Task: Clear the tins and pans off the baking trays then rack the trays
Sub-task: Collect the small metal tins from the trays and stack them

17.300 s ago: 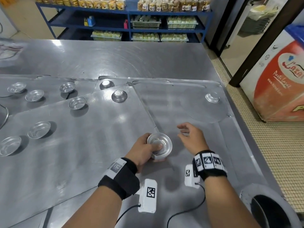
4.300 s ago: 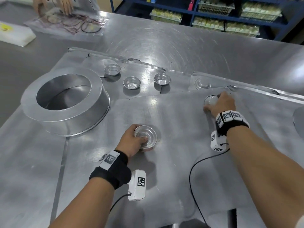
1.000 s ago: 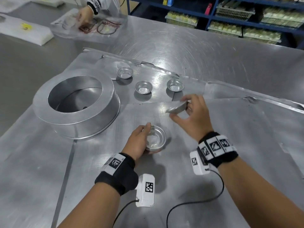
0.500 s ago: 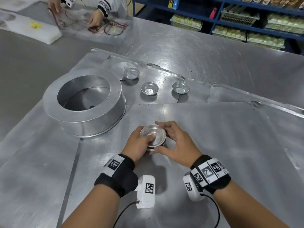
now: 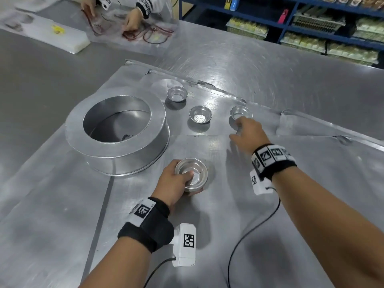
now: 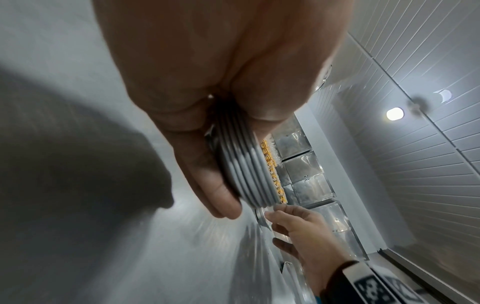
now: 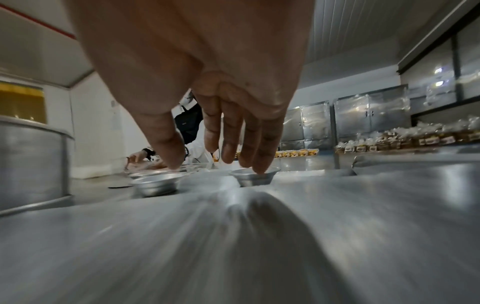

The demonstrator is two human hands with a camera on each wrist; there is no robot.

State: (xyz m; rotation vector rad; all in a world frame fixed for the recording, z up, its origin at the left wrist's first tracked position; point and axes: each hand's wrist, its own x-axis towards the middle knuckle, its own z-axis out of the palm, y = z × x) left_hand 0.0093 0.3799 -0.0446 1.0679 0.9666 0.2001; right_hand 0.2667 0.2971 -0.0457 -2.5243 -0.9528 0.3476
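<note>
The right hand (image 5: 247,134), a moment ago seating a tin on the pile, now reaches empty and spread for the nearest small tin (image 5: 241,112), fingertips seemingly at its rim; the left hand (image 5: 174,183) grips the stack of tins (image 5: 192,173), grown by one; two more tins (image 5: 200,114) wait right of the large round pan (image 5: 116,129), all shallow, dull aluminium.

Tins (image 5: 200,117) shiny metal; trays (image 5: 270,204) brushed, dull metal
</note>
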